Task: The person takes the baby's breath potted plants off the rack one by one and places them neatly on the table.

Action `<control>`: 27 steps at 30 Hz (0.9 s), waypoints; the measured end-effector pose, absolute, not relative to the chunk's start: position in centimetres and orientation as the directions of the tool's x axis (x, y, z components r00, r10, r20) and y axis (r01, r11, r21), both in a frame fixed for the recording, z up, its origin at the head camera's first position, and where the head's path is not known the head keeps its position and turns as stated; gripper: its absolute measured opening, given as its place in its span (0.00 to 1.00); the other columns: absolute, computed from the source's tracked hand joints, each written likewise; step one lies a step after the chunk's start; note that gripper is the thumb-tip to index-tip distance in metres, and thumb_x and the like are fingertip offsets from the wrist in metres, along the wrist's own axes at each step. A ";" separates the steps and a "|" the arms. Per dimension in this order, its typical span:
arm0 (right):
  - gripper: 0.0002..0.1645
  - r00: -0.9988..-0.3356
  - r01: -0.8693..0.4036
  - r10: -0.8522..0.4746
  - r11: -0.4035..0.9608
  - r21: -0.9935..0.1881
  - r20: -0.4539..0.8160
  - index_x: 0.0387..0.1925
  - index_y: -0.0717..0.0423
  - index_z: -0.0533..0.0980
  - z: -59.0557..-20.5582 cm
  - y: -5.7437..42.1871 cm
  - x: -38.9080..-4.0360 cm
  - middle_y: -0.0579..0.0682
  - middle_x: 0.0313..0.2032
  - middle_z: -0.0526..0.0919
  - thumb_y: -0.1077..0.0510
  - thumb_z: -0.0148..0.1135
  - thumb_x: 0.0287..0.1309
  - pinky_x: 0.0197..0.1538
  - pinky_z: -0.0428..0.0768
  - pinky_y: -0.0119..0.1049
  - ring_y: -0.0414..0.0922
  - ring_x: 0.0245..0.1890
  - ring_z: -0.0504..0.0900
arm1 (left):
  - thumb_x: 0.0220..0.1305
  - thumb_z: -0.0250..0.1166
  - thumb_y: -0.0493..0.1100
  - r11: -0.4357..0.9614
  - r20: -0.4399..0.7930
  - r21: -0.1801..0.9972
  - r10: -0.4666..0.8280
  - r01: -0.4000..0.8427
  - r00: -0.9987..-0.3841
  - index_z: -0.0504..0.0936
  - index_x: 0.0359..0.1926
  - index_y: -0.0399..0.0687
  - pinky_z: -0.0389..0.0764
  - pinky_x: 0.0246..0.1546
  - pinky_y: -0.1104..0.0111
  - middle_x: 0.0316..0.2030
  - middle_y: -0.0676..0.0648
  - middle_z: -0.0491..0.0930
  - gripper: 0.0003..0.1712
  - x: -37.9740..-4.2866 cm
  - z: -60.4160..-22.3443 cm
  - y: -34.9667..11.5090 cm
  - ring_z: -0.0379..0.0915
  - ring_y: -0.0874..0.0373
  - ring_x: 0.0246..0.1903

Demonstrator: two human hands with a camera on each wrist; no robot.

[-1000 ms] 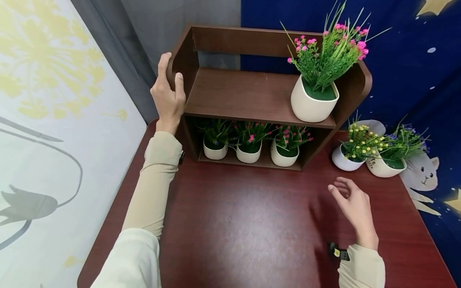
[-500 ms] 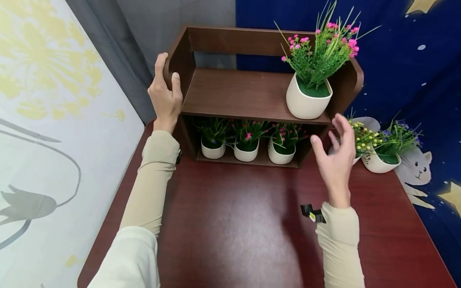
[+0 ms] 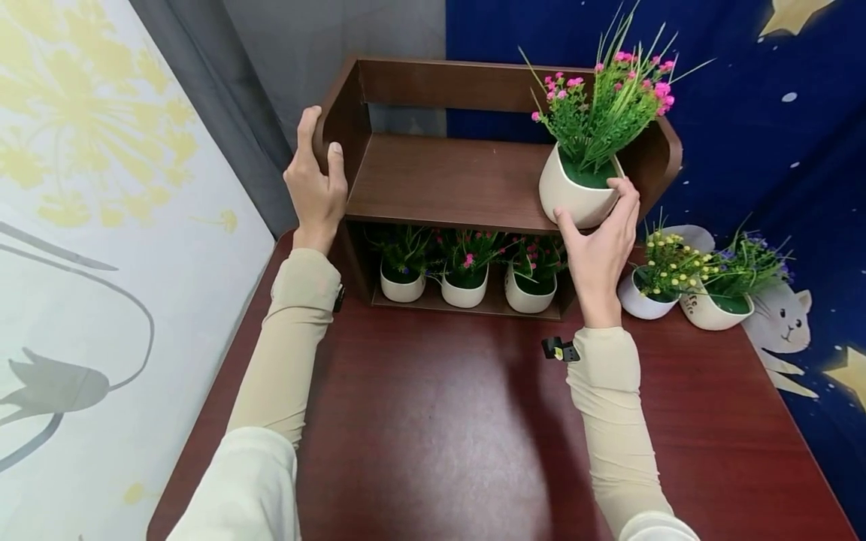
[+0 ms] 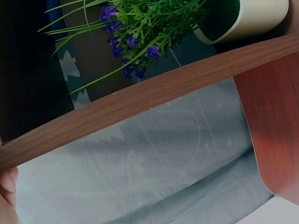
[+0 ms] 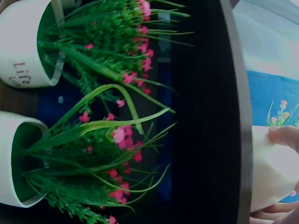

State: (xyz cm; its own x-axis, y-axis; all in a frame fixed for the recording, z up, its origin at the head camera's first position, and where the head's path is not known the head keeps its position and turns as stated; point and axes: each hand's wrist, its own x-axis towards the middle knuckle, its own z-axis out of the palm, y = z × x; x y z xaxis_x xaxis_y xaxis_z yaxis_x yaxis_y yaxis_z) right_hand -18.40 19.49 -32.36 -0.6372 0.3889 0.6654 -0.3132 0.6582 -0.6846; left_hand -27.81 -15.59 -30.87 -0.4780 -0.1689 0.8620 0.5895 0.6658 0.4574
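A brown two-tier wooden shelf (image 3: 446,176) stands on the table. My left hand (image 3: 316,188) holds its left side panel, thumb near the front edge and fingers along the outer face. Left wrist view: fingertips (image 4: 8,182) show at the edge of that panel (image 4: 154,95). On the upper tier, at the right end, is a white pot (image 3: 575,197) of pink flowers and long grass. My right hand (image 3: 598,255) grips this pot, thumb on its front and fingers round its right side. In the right wrist view the thumb (image 5: 282,136) lies against the white wall.
Three white flower pots (image 3: 464,289) line the lower tier. Right of the shelf, a yellow-flowered pot (image 3: 647,299) and a purple-flowered pot (image 3: 716,309) stand on the red-brown table (image 3: 433,421). A grey curtain (image 3: 338,30) and a blue curtain (image 3: 737,173) hang behind.
My right hand has risen from above the table's right side, forward and leftward, and taken hold of the pink-flowered pot. The left hand stays on the shelf's side panel.
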 end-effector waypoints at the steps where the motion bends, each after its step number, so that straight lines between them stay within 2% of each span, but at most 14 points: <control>1: 0.36 -0.635 -0.316 0.392 0.655 -0.687 0.666 0.53 0.57 0.67 -32.3 19.6 -18.3 0.47 0.57 0.68 0.50 0.72 0.43 0.61 0.57 0.30 0.34 0.61 0.62 | 0.66 0.48 0.48 0.667 0.864 0.454 -0.169 0.590 -0.474 0.70 0.62 0.48 0.75 0.41 0.64 0.59 0.57 0.71 0.25 -27.9 -30.9 -15.5 0.75 0.45 0.30; 6: 0.37 -0.645 -0.334 0.405 0.613 -0.716 0.648 0.51 0.57 0.68 -32.4 20.0 -17.0 0.45 0.57 0.69 0.51 0.75 0.39 0.57 0.64 0.31 0.33 0.59 0.65 | 0.66 0.48 0.48 0.668 0.865 0.449 -0.158 0.594 -0.477 0.69 0.63 0.51 0.73 0.32 0.60 0.59 0.59 0.70 0.25 -28.3 -30.9 -15.3 0.71 0.45 0.25; 10: 0.38 -0.653 -0.365 0.428 0.544 -0.755 0.624 0.51 0.59 0.68 -32.5 20.1 -14.7 0.45 0.59 0.68 0.57 0.78 0.36 0.51 0.72 0.33 0.36 0.54 0.70 | 0.67 0.48 0.48 0.667 0.859 0.454 -0.151 0.591 -0.489 0.69 0.63 0.51 0.74 0.34 0.59 0.60 0.59 0.69 0.24 -28.5 -31.1 -15.1 0.74 0.44 0.30; 15: 0.38 -0.649 -0.409 0.454 0.468 -0.783 0.610 0.50 0.64 0.68 -32.1 19.7 -10.3 0.51 0.58 0.69 0.67 0.77 0.33 0.52 0.72 0.36 0.43 0.55 0.72 | 0.67 0.48 0.48 0.659 0.848 0.470 -0.154 0.586 -0.507 0.69 0.63 0.52 0.73 0.32 0.57 0.60 0.58 0.69 0.25 -28.7 -31.5 -14.9 0.72 0.43 0.26; 19: 0.37 -0.628 -0.472 0.488 0.380 -0.795 0.606 0.49 0.67 0.69 -32.3 20.2 -7.3 0.56 0.56 0.69 0.71 0.75 0.32 0.50 0.72 0.34 0.49 0.56 0.71 | 0.67 0.48 0.49 0.663 0.850 0.466 -0.151 0.586 -0.505 0.68 0.64 0.52 0.74 0.36 0.58 0.60 0.59 0.69 0.25 -28.9 -31.5 -14.9 0.76 0.45 0.33; 22: 0.39 -0.607 -0.512 0.535 0.302 -0.804 0.587 0.49 0.67 0.68 -33.1 21.0 -5.6 0.59 0.55 0.69 0.75 0.74 0.29 0.50 0.72 0.34 0.52 0.53 0.73 | 0.67 0.48 0.49 0.669 0.853 0.458 -0.145 0.585 -0.502 0.68 0.64 0.51 0.75 0.43 0.60 0.60 0.60 0.69 0.25 -29.1 -31.5 -14.9 0.76 0.50 0.44; 27: 0.43 -0.568 -0.530 0.615 0.234 -0.815 0.546 0.51 0.68 0.67 -35.4 22.8 -3.1 0.64 0.54 0.69 0.80 0.72 0.25 0.50 0.73 0.34 0.54 0.49 0.75 | 0.67 0.47 0.49 0.676 0.852 0.457 -0.145 0.578 -0.503 0.68 0.64 0.51 0.75 0.43 0.60 0.60 0.60 0.69 0.26 -29.3 -31.6 -15.2 0.76 0.50 0.44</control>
State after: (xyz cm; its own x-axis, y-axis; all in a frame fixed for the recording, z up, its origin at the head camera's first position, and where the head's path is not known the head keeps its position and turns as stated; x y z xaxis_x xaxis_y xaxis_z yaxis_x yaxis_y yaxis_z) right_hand -3.11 22.84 -35.38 -0.5683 0.6153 0.5462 -0.5301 0.2340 -0.8150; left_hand -29.33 -15.21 -31.60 -0.5033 -0.1451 0.8519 0.5779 0.6764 0.4566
